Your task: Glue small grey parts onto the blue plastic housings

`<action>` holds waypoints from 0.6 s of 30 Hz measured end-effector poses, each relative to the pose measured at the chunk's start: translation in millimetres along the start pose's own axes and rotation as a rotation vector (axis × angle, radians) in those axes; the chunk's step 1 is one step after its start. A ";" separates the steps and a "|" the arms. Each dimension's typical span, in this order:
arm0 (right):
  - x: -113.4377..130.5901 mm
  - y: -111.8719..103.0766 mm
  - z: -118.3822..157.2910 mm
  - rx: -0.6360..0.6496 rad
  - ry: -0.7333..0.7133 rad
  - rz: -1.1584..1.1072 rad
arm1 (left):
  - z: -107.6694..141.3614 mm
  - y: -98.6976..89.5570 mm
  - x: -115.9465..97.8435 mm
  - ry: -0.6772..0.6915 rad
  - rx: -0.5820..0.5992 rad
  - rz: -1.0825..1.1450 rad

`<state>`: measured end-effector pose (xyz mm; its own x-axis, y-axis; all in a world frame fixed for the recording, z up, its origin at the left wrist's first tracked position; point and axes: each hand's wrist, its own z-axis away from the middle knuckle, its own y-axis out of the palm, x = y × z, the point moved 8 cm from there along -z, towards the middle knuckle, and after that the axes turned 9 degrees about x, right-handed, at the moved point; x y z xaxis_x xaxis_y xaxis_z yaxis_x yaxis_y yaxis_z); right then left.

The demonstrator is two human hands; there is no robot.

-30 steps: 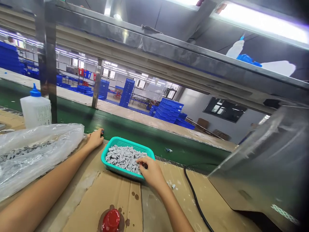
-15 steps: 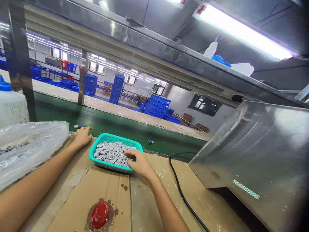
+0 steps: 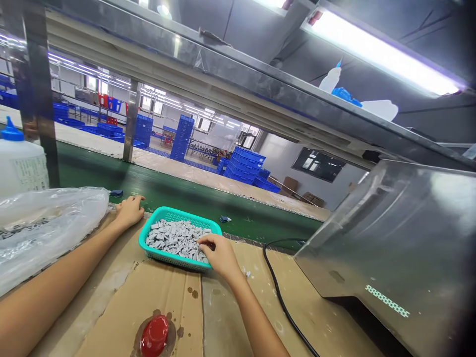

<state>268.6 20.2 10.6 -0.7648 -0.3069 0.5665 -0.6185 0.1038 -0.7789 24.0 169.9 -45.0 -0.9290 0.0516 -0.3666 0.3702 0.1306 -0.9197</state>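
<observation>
right hand point(image 3: 219, 254) is touching gray pieces point(image 3: 173, 238) lying under it in teal basket point(image 3: 174, 259), can't tell if pinching any; left hand point(image 3: 129, 212) is resting, grip also unclear, dark blue part point(image 3: 116, 193) lying just beyond it.

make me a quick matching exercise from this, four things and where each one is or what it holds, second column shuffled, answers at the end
1. teal perforated plastic basket
2. glossy red oval object
3. right hand
4. white plastic bottle with blue cap

A. on brown cardboard
B. at far left, behind a translucent plastic bag
C. filled with small light-grey pieces
D. over the basket's right end

Pairs: 1-C, 2-A, 3-D, 4-B
</observation>
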 end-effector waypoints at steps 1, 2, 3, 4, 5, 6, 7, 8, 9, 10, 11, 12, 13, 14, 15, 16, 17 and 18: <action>-0.3 -2.1 0.2 -0.033 -0.002 -0.016 | 0.0 0.1 0.3 0.000 -0.002 -0.003; -0.9 -4.1 0.6 -0.065 -0.003 -0.034 | 0.1 0.3 0.8 0.000 -0.003 -0.005; -1.7 -5.9 1.0 -0.097 -0.001 -0.054 | 0.2 0.4 1.4 -0.001 -0.004 -0.007; -3.0 -7.4 1.5 -0.125 0.002 -0.076 | 0.4 0.4 2.0 -0.004 -0.005 -0.008; -4.5 -8.5 1.9 -0.148 0.005 -0.098 | 0.7 0.4 2.6 -0.006 -0.004 -0.007; -6.2 -9.3 2.4 -0.166 0.008 -0.122 | 1.0 0.4 2.9 -0.007 -0.002 -0.005; -8.0 -9.9 2.8 -0.179 0.011 -0.147 | 1.3 0.4 3.0 -0.007 0.000 -0.001; -9.9 -10.2 3.2 -0.188 0.012 -0.174 | 1.6 0.2 2.9 -0.004 0.001 0.004; -11.9 -10.4 3.4 -0.195 0.013 -0.202 | 2.0 -0.1 2.5 0.000 0.001 0.008; -13.9 -10.4 3.4 -0.198 0.015 -0.228 | 2.3 -0.5 2.1 0.004 -0.002 0.012; -15.8 -10.3 3.4 -0.200 0.018 -0.251 | 2.7 -1.0 1.8 0.007 -0.005 0.015; -17.6 -9.9 3.3 -0.198 0.022 -0.268 | 3.0 -1.5 1.6 0.010 -0.008 0.017; -19.0 -9.4 3.1 -0.194 0.025 -0.279 | 3.2 -1.8 1.4 0.012 -0.010 0.018; -20.1 -8.7 3.0 -0.189 0.027 -0.284 | 3.5 -2.1 1.2 0.014 -0.011 0.018; -20.8 -8.2 3.1 -0.183 0.028 -0.285 | 3.8 -2.4 1.0 0.017 -0.012 0.018; -21.1 -8.0 3.4 -0.181 0.027 -0.282 | 4.1 -2.6 0.8 0.020 -0.013 0.017; -21.2 -8.3 3.9 -0.183 0.024 -0.278 | 4.3 -2.6 0.6 0.021 -0.014 0.016; -20.9 -9.0 4.7 -0.190 0.019 -0.273 | 4.5 -2.5 0.6 0.021 -0.013 0.015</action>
<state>291.0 21.2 4.5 -0.5682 -0.3306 0.7535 -0.8224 0.1954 -0.5343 22.5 165.2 -43.5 -0.9231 0.0747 -0.3771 0.3842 0.1424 -0.9122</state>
